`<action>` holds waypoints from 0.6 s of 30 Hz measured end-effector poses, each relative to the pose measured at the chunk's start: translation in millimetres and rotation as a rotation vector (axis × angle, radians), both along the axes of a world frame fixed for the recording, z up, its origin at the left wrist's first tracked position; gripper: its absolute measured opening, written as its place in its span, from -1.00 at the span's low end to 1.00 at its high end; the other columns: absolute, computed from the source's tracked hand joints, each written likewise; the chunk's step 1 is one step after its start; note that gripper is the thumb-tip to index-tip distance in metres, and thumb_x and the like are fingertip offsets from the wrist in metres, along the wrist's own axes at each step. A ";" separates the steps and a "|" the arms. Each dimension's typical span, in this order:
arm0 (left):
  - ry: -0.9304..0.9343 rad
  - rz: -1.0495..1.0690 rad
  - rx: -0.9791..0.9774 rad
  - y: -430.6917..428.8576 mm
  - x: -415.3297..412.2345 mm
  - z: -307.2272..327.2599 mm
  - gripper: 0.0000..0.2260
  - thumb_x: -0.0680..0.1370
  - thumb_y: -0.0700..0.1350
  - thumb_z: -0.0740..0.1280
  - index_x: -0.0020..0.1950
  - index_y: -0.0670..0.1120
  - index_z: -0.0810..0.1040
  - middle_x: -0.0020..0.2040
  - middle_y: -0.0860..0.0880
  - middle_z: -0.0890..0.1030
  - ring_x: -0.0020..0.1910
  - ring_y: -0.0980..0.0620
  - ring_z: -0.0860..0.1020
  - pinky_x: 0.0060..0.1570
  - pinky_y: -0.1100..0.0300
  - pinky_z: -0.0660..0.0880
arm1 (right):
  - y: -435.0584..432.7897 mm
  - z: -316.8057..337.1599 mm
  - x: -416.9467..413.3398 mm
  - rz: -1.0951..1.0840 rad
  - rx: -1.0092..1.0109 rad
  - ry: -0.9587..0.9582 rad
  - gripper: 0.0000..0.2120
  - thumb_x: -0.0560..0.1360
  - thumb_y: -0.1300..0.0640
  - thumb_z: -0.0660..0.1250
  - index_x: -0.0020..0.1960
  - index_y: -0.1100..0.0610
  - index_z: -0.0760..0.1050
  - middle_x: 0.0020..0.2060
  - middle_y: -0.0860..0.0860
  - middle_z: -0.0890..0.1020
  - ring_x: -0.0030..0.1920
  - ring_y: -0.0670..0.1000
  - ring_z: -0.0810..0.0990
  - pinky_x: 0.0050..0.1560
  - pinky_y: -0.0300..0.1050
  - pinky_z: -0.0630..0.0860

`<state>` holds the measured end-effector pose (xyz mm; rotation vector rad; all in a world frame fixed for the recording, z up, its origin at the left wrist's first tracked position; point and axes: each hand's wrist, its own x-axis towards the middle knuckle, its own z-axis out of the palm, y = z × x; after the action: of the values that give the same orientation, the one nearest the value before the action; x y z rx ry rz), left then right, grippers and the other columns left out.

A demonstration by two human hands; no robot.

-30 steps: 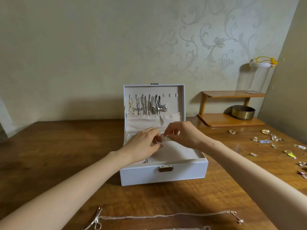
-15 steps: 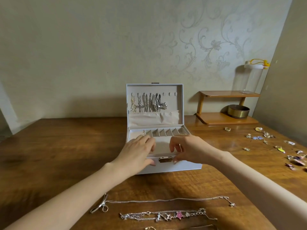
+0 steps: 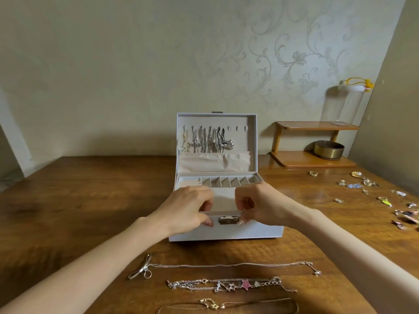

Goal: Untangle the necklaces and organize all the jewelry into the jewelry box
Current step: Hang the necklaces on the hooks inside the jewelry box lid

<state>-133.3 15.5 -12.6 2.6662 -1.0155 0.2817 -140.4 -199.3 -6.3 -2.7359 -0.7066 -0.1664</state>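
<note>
The white jewelry box (image 3: pixel 264 233) sits open in the middle of the wooden table (image 3: pixel 90 200), its lid (image 3: pixel 240 141) standing upright with several hung necklaces (image 3: pixel 204 141) dangling from the hooks inside, above a fabric pocket. Both hands are at the box's front edge, one on each side of the metal latch (image 3: pixel 228 220). The left hand (image 3: pixel 188 207) has its fingers curled close together over the front rim and its thumb pressed against the outer face just left of the latch. The right hand (image 3: pixel 260 205) mirrors it, fingers hooked over the rim and thumb tip touching the face just right of the latch. Nearer the person, three chains lie apart in rows on the table: a thin silver chain (image 3: pixel 226 265) with a bow pendant at its left end, a charm chain (image 3: pixel 229 284) carrying a pink star, and a gold chain (image 3: pixel 226 306) at the bottom edge. Small loose pieces (image 3: pixel 374 193) are scattered across the table's right side, near a low wooden shelf (image 3: pixel 313 160) holding a brass tin (image 3: pixel 328 150).
</note>
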 end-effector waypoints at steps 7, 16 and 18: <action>0.053 -0.055 0.089 -3.3 -15.2 -1.8 -0.72 0.42 0.04 0.45 -0.21 0.00 0.35 -0.20 0.15 0.38 -0.20 0.11 0.36 -0.35 0.31 0.20 | 1.7 5.7 -22.2 0.038 -0.091 0.015 -0.80 0.34 0.14 0.53 -0.14 0.06 0.53 -0.24 -0.09 0.55 -0.25 -0.08 0.46 -0.30 -0.36 0.35; 0.088 -0.087 -0.079 -2.9 -17.6 -0.4 -0.83 0.49 0.08 0.37 -0.10 0.07 0.40 -0.11 0.19 0.43 -0.15 0.20 0.46 -0.20 0.39 0.34 | 11.7 -7.2 -62.7 0.114 -0.393 0.014 -0.81 0.53 0.08 0.29 0.11 -0.02 0.59 -0.02 0.01 0.66 -0.03 -0.01 0.59 -0.02 -0.16 0.49; 0.090 -0.101 -0.096 -6.3 -19.3 -2.4 -0.85 0.51 0.05 0.36 -0.09 0.06 0.42 -0.10 0.21 0.41 -0.14 0.22 0.46 -0.18 0.41 0.35 | 14.9 -13.6 -64.2 0.085 -0.442 0.071 -0.79 0.54 0.07 0.31 0.16 0.02 0.57 0.03 0.07 0.63 0.03 0.07 0.58 0.01 -0.09 0.48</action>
<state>-152.6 9.2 -14.9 2.5093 -1.0759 0.1825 -204.6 -184.5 -19.9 -3.0966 -0.9328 0.1228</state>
